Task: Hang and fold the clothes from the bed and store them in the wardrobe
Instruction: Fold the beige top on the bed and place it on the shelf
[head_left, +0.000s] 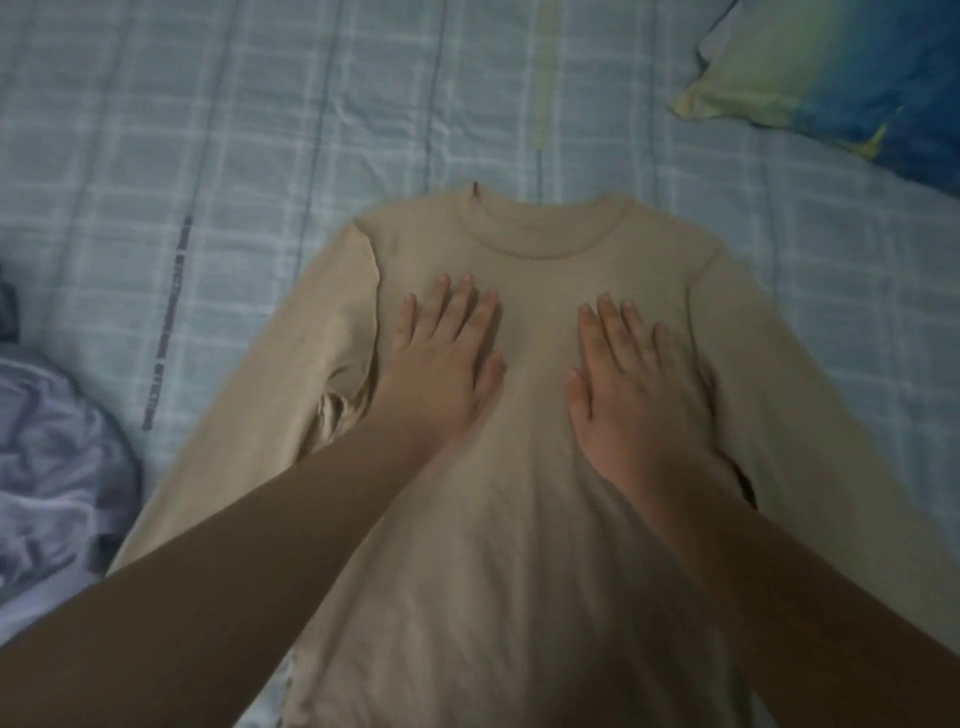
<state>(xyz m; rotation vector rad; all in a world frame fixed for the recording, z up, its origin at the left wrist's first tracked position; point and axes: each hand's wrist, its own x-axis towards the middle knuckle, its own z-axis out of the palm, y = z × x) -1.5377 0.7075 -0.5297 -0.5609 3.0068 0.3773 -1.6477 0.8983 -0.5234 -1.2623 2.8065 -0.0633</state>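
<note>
A beige long-sleeved shirt (540, 244) lies spread front-up on the bed, collar pointing away from me, sleeves running down along both sides. My left hand (447, 353) rests flat on its chest left of centre, fingers apart. To the right of centre, my right hand (631, 384) lies flat in the same way, palm down on the fabric. Neither hand grips anything. The shirt's left armpit area is bunched into a few creases. Its hem is out of view at the bottom.
The bed (260, 130) has a pale blue checked sheet. A blue, green and yellow pillow (852, 78) lies at the upper right. A crumpled lilac-grey garment (57, 467) sits at the left edge, with something dark above it.
</note>
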